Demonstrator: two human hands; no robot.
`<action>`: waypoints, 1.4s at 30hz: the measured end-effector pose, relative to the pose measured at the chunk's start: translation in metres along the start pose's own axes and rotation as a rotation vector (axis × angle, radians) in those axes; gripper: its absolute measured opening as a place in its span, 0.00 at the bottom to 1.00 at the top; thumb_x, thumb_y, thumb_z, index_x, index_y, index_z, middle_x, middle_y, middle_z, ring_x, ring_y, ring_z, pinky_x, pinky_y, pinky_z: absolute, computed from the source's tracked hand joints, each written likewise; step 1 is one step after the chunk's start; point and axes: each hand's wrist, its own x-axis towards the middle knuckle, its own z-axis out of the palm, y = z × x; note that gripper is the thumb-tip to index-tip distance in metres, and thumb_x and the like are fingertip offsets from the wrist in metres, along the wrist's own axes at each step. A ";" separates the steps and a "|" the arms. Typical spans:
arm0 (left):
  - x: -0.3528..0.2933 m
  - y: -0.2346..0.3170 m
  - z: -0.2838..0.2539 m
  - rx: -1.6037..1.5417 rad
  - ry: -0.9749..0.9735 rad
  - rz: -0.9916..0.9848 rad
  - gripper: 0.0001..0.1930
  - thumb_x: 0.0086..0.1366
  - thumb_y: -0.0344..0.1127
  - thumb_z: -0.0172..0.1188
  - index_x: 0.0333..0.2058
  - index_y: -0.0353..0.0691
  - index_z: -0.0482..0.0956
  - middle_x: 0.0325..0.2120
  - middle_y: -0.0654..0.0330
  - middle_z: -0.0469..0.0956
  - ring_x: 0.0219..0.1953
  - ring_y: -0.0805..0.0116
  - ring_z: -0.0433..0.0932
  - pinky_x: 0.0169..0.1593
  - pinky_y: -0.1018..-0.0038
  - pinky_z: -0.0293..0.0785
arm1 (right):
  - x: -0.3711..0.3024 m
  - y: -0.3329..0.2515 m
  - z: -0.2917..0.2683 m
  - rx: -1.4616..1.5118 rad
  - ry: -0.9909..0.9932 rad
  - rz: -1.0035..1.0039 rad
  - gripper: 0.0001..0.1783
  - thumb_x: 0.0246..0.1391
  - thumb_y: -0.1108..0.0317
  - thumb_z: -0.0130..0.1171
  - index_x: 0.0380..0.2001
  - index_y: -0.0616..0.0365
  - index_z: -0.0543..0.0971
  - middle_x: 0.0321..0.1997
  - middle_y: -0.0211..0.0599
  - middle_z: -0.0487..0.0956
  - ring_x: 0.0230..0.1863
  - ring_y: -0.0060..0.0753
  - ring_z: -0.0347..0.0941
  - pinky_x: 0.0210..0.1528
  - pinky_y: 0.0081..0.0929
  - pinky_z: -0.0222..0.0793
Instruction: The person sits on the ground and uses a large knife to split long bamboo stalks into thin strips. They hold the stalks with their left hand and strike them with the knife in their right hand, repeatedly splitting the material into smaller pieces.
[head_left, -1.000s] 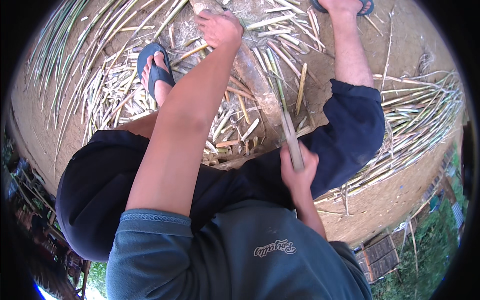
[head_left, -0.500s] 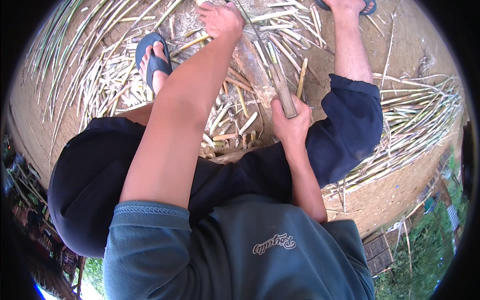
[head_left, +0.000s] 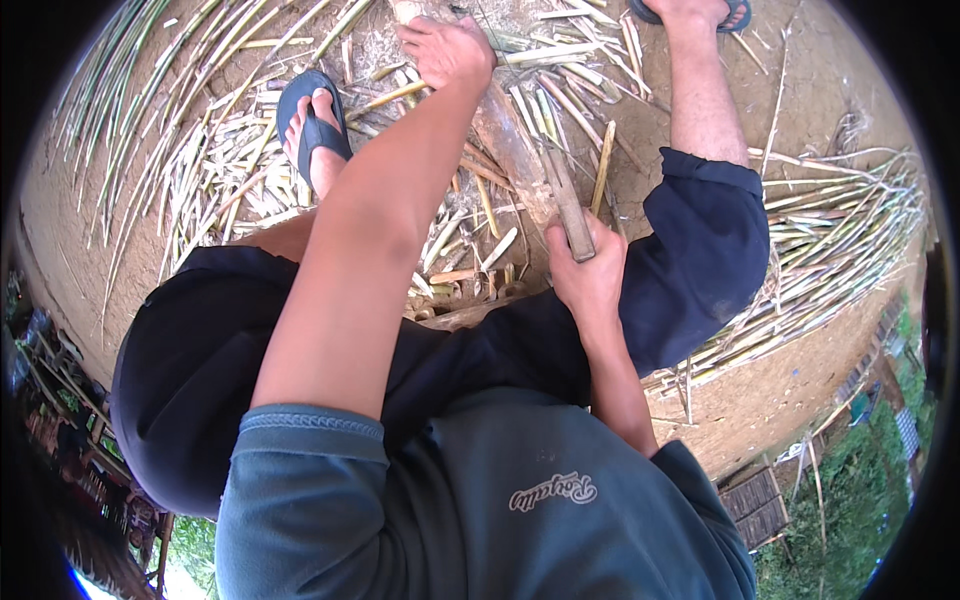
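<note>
My right hand [head_left: 590,268] is wrapped round the wooden handle [head_left: 572,215] of a long knife. Its thin, dark blade runs away from me toward my left hand and is hard to make out against the litter. At the top of the view, my left hand [head_left: 447,52] is closed over the far part of a worn log [head_left: 508,135], fingers curled to the left. What it grips is hidden under the palm. A pale length of cut stalk [head_left: 548,53] lies just right of that hand. The log slopes between my legs, with the knife handle beside its near part.
Cut stalk pieces [head_left: 225,165] litter the ground around my sandalled left foot [head_left: 315,125]. Long green stalks [head_left: 110,100] lie at far left. A big bundle of stalks [head_left: 830,250] lies right of my bent right leg [head_left: 700,260]. Short pieces [head_left: 500,248] are scattered before my lap.
My right hand and the knife handle have come slightly nearer to me, and the blade sits lower. My left hand stays at nearly the same place on the log.
</note>
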 end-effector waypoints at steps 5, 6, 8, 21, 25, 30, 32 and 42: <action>-0.001 0.003 -0.011 0.038 -0.028 -0.028 0.25 0.61 0.42 0.55 0.47 0.24 0.62 0.49 0.41 0.60 0.50 0.49 0.66 0.48 0.61 0.76 | -0.006 0.004 0.001 0.039 0.043 0.026 0.07 0.49 0.70 0.60 0.28 0.64 0.80 0.17 0.43 0.75 0.19 0.27 0.74 0.27 0.29 0.69; 0.001 -0.001 -0.009 0.029 -0.012 0.011 0.25 0.61 0.41 0.54 0.46 0.24 0.62 0.49 0.40 0.60 0.50 0.48 0.67 0.48 0.60 0.76 | -0.005 0.008 0.003 0.047 0.042 0.018 0.06 0.49 0.71 0.60 0.27 0.64 0.80 0.16 0.42 0.74 0.19 0.26 0.73 0.27 0.29 0.69; 0.010 -0.002 -0.009 0.003 0.027 0.099 0.24 0.61 0.41 0.54 0.46 0.24 0.62 0.48 0.39 0.60 0.50 0.47 0.67 0.49 0.58 0.76 | 0.001 0.018 0.009 0.068 0.051 -0.006 0.06 0.49 0.71 0.60 0.27 0.64 0.80 0.15 0.40 0.73 0.19 0.24 0.73 0.26 0.29 0.68; 0.014 -0.100 -0.081 0.485 -0.582 0.612 0.11 0.68 0.38 0.51 0.42 0.37 0.71 0.28 0.40 0.79 0.36 0.49 0.82 0.42 0.56 0.79 | -0.001 0.014 0.007 0.091 0.042 -0.108 0.09 0.55 0.68 0.61 0.29 0.65 0.80 0.14 0.34 0.72 0.19 0.16 0.63 0.24 0.25 0.63; 0.033 -0.083 -0.079 0.541 -0.705 0.487 0.19 0.61 0.38 0.53 0.46 0.31 0.80 0.43 0.41 0.81 0.49 0.48 0.81 0.54 0.57 0.75 | 0.004 0.019 0.017 0.112 0.058 -0.117 0.10 0.54 0.68 0.61 0.31 0.65 0.81 0.15 0.37 0.74 0.18 0.19 0.66 0.25 0.27 0.65; 0.040 -0.064 -0.076 0.610 -0.800 0.414 0.23 0.59 0.39 0.53 0.49 0.31 0.79 0.51 0.42 0.78 0.54 0.49 0.77 0.59 0.61 0.72 | 0.003 0.013 0.018 0.090 0.077 -0.128 0.10 0.52 0.67 0.61 0.31 0.65 0.81 0.17 0.43 0.77 0.17 0.28 0.70 0.26 0.30 0.67; 0.049 -0.068 -0.066 0.608 -0.857 0.384 0.23 0.59 0.40 0.54 0.49 0.30 0.79 0.51 0.42 0.77 0.55 0.50 0.77 0.59 0.61 0.71 | 0.001 0.013 0.017 0.105 0.096 -0.137 0.10 0.52 0.67 0.61 0.30 0.65 0.81 0.16 0.42 0.76 0.17 0.27 0.70 0.25 0.30 0.66; 0.076 -0.075 -0.058 0.516 -1.201 0.540 0.16 0.57 0.40 0.56 0.18 0.33 0.71 0.16 0.50 0.71 0.19 0.61 0.76 0.25 0.61 0.78 | -0.002 0.004 0.010 0.068 0.071 -0.047 0.10 0.48 0.68 0.61 0.25 0.66 0.79 0.12 0.41 0.70 0.15 0.24 0.66 0.22 0.30 0.63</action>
